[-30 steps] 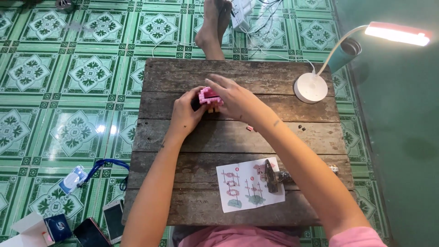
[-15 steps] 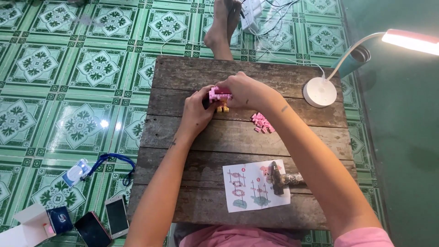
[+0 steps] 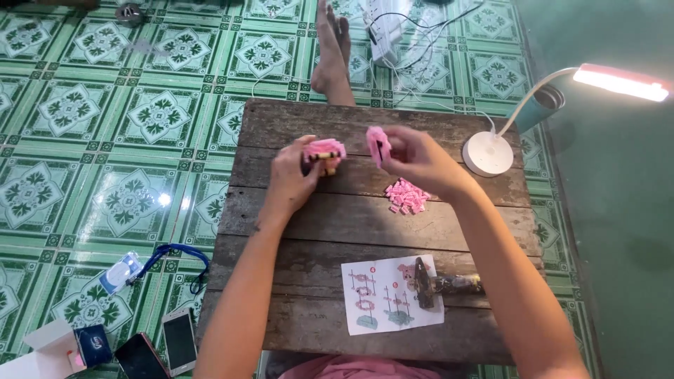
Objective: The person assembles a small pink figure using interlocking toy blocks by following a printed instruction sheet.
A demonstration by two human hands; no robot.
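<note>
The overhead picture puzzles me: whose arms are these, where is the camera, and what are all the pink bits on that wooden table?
There is no machine here. The camera sits on a person's head and looks down, so the two bare arms that reach up from the bottom edge are that person's own.

The left hand holds a small pink block model with some yellow and black parts. The right hand holds a separate pink block piece. The two pieces are apart, above the rough wooden plank table.

On the table lie a small heap of loose pink bricks, a printed instruction sheet with diagrams with a dark tool resting on it, and the round white base of a desk lamp, lit at the right. A bare foot at the table's far edge rests on the green patterned floor tiles.
</note>
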